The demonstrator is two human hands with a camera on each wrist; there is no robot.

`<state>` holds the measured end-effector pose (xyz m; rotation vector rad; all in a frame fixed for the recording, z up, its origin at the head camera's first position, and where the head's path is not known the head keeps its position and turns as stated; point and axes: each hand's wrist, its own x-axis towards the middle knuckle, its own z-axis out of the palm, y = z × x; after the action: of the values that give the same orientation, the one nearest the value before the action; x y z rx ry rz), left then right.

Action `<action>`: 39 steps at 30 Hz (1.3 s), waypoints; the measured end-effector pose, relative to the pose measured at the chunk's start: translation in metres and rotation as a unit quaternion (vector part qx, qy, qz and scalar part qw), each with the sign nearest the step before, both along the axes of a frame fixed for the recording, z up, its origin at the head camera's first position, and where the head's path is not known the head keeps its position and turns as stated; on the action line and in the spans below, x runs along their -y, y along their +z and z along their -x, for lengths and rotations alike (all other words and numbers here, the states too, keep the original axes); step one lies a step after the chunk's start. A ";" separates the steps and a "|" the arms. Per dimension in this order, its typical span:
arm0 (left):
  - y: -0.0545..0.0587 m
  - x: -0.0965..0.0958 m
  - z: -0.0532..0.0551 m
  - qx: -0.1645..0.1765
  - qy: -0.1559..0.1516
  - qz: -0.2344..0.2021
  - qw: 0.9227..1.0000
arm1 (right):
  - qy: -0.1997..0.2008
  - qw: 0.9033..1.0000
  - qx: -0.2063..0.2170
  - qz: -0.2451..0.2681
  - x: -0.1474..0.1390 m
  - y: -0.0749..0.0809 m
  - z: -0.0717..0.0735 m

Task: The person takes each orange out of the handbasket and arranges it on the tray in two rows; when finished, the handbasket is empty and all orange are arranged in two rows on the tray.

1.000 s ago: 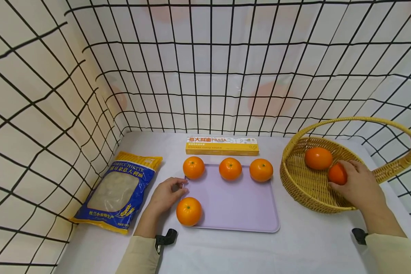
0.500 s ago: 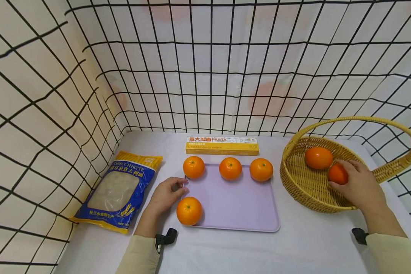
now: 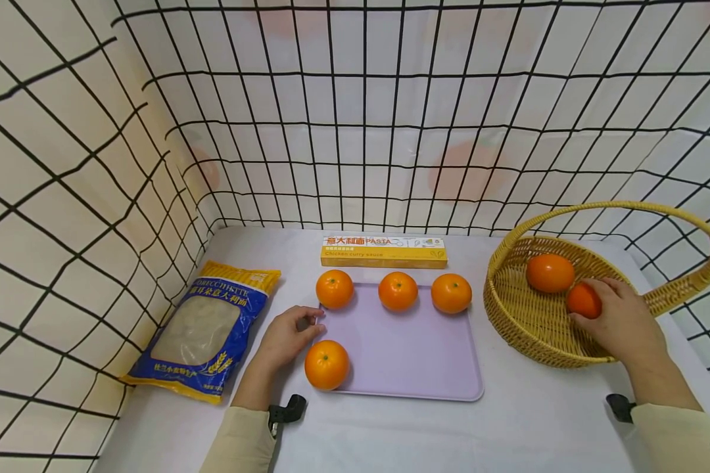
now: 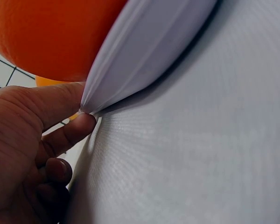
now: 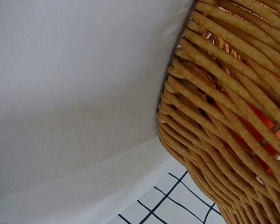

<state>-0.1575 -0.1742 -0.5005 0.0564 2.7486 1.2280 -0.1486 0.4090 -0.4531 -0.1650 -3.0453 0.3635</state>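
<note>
My left hand (image 3: 288, 335) is at the left edge of a lilac tray (image 3: 402, 355), its thumb and a finger pinching the rim, as the left wrist view shows up close (image 4: 46, 126). A large orange (image 3: 327, 365) sits at the tray's near left corner. Three more, the left orange (image 3: 334, 289), middle orange (image 3: 398, 292) and right orange (image 3: 451, 293), line the far edge. Inside a wicker basket (image 3: 526, 338), my right hand (image 3: 624, 322) grips a smooth orange-red fruit (image 3: 582, 301). Beside it lies another orange-red fruit (image 3: 550, 273). The right wrist view shows the woven wall (image 5: 228, 121), with the hand hidden.
Behind the tray lies a yellow and white pasta box (image 3: 384, 253). A blue and yellow bag of orecchiette (image 3: 198, 332) lies on the left. The basket's tall handle (image 3: 621, 205) arches over its opening. Black-gridded cloth walls (image 3: 361, 118) enclose the back and sides.
</note>
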 end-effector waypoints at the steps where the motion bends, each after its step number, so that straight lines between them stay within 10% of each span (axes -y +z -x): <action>1: 0.000 0.000 0.000 0.000 0.000 0.000 1.000 | -0.001 1.000 0.000 0.000 0.000 0.000 0.000; 39: 0.000 -0.001 -0.001 -0.002 0.003 0.001 1.000 | -0.040 0.998 -0.025 0.032 0.005 0.002 -0.006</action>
<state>-0.1569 -0.1732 -0.5000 0.0510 2.7558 1.2273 -0.1423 0.4039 -0.4509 -0.2772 -2.9681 0.4509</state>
